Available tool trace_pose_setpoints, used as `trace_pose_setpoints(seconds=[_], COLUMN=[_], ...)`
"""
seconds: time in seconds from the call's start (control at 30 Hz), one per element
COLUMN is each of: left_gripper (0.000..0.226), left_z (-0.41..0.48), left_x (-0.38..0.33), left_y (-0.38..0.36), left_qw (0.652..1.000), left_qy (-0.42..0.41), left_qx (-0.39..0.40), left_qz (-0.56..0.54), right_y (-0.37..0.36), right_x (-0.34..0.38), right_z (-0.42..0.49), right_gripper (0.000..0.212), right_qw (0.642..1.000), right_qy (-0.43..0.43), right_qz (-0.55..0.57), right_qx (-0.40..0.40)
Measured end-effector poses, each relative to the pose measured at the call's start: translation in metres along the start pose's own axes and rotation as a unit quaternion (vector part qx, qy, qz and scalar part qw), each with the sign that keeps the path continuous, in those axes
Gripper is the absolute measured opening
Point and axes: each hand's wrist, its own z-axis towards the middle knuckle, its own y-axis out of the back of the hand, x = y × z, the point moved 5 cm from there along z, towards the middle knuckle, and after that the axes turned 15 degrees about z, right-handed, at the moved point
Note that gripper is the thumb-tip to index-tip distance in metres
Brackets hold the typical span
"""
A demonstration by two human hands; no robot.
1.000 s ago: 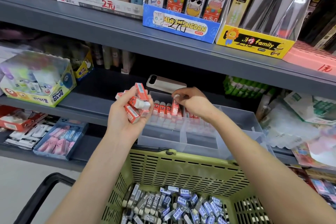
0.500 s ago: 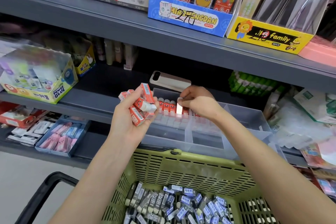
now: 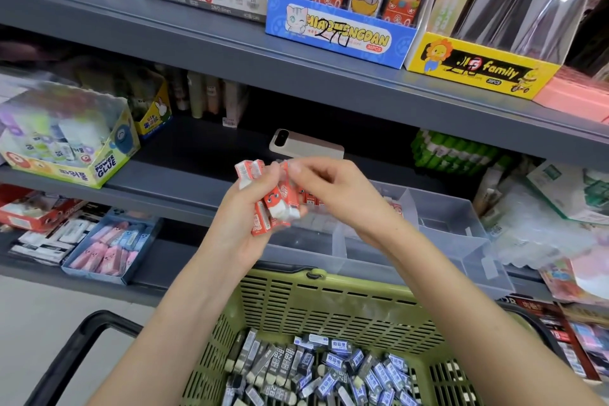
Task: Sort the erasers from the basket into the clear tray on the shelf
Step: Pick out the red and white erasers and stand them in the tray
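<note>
Gripping a fanned bunch of red-sleeved erasers (image 3: 275, 208) in the left hand (image 3: 244, 221), with fingers curled round them and white ends poking out of some sleeves. Pinching the top of one eraser of that bunch between thumb and forefinger of the right hand (image 3: 333, 188), with the other fingers loosely bent. Held together over the left end of the clear tray (image 3: 445, 224) on the middle shelf (image 3: 164, 181). In the tray's far-left compartment, a row of more red erasers (image 3: 311, 198) standing upright, mostly hidden behind the right hand. Nearest, below the forearms, a green basket (image 3: 329, 303) with a heap of blue-and-grey 2B erasers (image 3: 329, 369). Beyond the tray, flat on the same shelf, a phone (image 3: 306, 143) with its camera side up.
</note>
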Motion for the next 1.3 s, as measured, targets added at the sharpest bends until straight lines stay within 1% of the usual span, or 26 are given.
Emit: trace_pose_setpoints(seconds=[0.03,0.1,0.17,0.2,0.23,0.3,0.33,0.4,0.47,0.53,0.6,0.67,0.77,0.83,0.87,0.93,1.0,1.07,1.17,1.23,1.27,1.3], left_gripper=[0.031,0.039,0.038,0.036,0.035,0.036,0.037,0.036,0.034,0.030,0.024,0.023,0.031,0.035,0.037,0.037,0.028,0.023,0.026,0.028,0.028,0.027], left_z=[-0.001,-0.003,-0.004,-0.005,-0.005,-0.005,-0.006,-0.007,-0.007,-0.007,-0.007,-0.008,-0.010,-0.011,-0.011,-0.010,-0.008,-0.007,-0.007,-0.007,-0.007,-0.007], left_x=[0.002,0.005,0.006,0.007,0.007,0.008,0.008,0.008,0.008,0.008,0.008,0.008,0.007,0.006,0.006,0.007,0.009,0.010,0.011,0.013,0.014,0.015], left_y=[-0.002,-0.005,-0.008,-0.008,-0.009,-0.008,-0.009,-0.010,-0.012,-0.012,-0.011,-0.010,-0.011,-0.011,-0.011,-0.011,-0.009,-0.009,-0.011,-0.014,-0.015,-0.016], left_qw=[1.000,0.997,0.995,0.996,0.997,0.998,0.998,0.998,0.998,0.997,0.997,0.997,0.997,0.997,0.997,0.997,0.996,0.996,0.995,0.993,0.992,0.990], left_qy=[0.004,0.014,0.020,0.024,0.027,0.029,0.027,0.018,0.012,0.010,0.012,0.013,0.011,0.010,0.011,0.017,0.025,0.035,0.050,0.063,0.069,0.075], left_qx=[0.012,0.024,0.026,0.021,0.012,-0.011,-0.017,-0.022,-0.028,-0.038,-0.048,-0.054,-0.057,-0.058,-0.060,-0.067,-0.073,-0.075,-0.077,-0.078,-0.076,-0.073], left_qz=[0.026,0.071,0.095,0.085,0.068,0.046,0.047,0.056,0.062,0.060,0.055,0.050,0.048,0.049,0.048,0.045,0.038,0.018,-0.026,-0.062,-0.080,-0.096], right_y=[-0.002,0.003,0.016,0.025,0.037,0.069,0.087,0.119,0.137,0.140,0.133,0.122,0.104,0.096,0.094,0.092,0.091,0.094,0.097,0.097,0.097,0.096], right_x=[0.004,0.007,0.004,0.002,-0.001,-0.009,-0.015,-0.026,-0.036,-0.041,-0.044,-0.047,-0.044,-0.045,-0.047,-0.053,-0.056,-0.057,-0.061,-0.065,-0.064,-0.062], right_z=[-0.003,-0.010,-0.019,-0.025,-0.031,-0.043,-0.050,-0.062,-0.066,-0.063,-0.053,-0.041,-0.029,-0.027,-0.025,-0.022,-0.018,-0.016,-0.012,-0.010,-0.010,-0.010], right_gripper=[0.022,0.013,0.006,0.006,0.009,0.010,0.013,0.021,0.021,0.023,0.028,0.028,0.028,0.029,0.028,0.022,0.020,0.014,0.003,0.004,0.008,0.011], right_qw=[1.000,0.998,0.992,0.986,0.978,0.959,0.951,0.941,0.931,0.924,0.926,0.925,0.902,0.893,0.894,0.908,0.923,0.931,0.937,0.941,0.940,0.937], right_qy=[-0.004,-0.012,-0.020,-0.021,-0.020,-0.018,-0.021,-0.044,-0.068,-0.079,-0.087,-0.096,-0.096,-0.098,-0.108,-0.140,-0.149,-0.141,-0.146,-0.164,-0.169,-0.165], right_qz=[0.011,0.057,0.122,0.156,0.192,0.231,0.218,0.142,0.073,0.025,-0.010,-0.090,-0.256,-0.299,-0.307,-0.290,-0.266,-0.238,-0.179,-0.156,-0.164,-0.197], right_qx=[0.006,-0.013,-0.036,-0.050,-0.076,-0.166,-0.219,-0.305,-0.352,-0.373,-0.369,-0.356,-0.334,-0.320,-0.308,-0.267,-0.233,-0.238,-0.260,-0.253,-0.245,-0.237])
